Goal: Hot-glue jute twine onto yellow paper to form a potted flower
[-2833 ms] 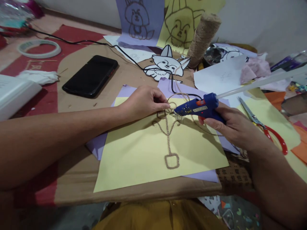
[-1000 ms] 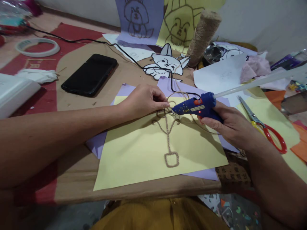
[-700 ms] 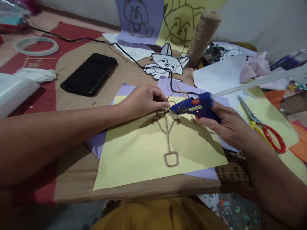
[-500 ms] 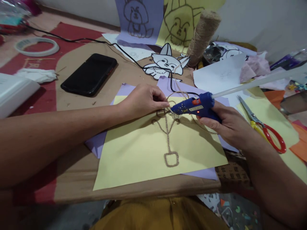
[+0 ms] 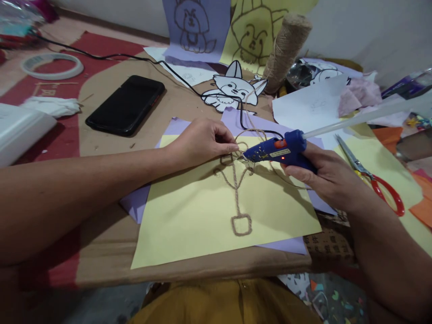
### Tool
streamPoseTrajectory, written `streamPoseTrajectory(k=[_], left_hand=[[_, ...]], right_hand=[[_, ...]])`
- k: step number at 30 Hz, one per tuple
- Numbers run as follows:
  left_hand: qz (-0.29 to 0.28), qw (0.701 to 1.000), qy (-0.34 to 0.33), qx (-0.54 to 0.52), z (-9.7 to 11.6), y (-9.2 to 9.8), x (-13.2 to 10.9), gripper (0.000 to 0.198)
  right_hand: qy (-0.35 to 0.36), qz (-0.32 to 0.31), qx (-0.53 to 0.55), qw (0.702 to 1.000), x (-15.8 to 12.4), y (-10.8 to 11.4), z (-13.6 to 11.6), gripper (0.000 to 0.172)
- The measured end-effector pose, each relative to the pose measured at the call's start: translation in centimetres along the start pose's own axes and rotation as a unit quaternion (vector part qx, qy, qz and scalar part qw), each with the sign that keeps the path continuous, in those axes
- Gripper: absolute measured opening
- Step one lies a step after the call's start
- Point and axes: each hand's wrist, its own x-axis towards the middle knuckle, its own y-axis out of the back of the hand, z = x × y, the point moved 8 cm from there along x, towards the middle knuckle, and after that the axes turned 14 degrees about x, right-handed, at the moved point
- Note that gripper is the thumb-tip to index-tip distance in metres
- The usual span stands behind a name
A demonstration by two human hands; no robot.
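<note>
In my right hand (image 5: 329,175) is a blue hot glue gun (image 5: 276,150) with a long clear glue stick out of its back and a small red light on. Its nozzle points left, close to the fingertips of my left hand (image 5: 209,140). Those fingers pinch the jute twine (image 5: 249,131) near the top of a twine figure (image 5: 236,198) on the yellow paper (image 5: 189,216). The figure has a stem, two curved sides and a small square at its foot. Purple paper (image 5: 286,244) lies underneath.
Scissors with red and yellow handles (image 5: 383,186) lie right of my right hand. A twine spool (image 5: 286,49) stands behind, near a paper fox cutout (image 5: 236,85). A phone (image 5: 126,105), a tape roll (image 5: 52,66) and the gun's black cord (image 5: 111,56) are at the left.
My right hand and the glue gun have shifted slightly to the right, drawing the nozzle a little away from my left fingertips. My left hand has stayed in place.
</note>
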Motion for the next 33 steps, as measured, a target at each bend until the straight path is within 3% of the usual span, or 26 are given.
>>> streamPoseTrajectory(k=[18,24,29,33], left_hand=[[0.002,1.000,-0.002,0.003,0.0,0.1,0.0,0.026],[0.003,1.000,0.004,0.002,0.0,0.1,0.0,0.026],[0.002,1.000,-0.001,0.002,0.0,0.1,0.0,0.025],[0.001,1.000,-0.001,0.003,0.0,0.1,0.0,0.025]], right_hand=[[-0.015,0.009,-0.026,1.000,-0.1,0.6,0.1,0.042],[-0.010,0.035,-0.041,0.998,-0.4,1.3,0.0,0.032],[-0.009,0.021,-0.034,0.999,-0.2,0.9,-0.1,0.042],[0.000,0.028,-0.017,0.999,-0.1,0.8,-0.2,0.037]])
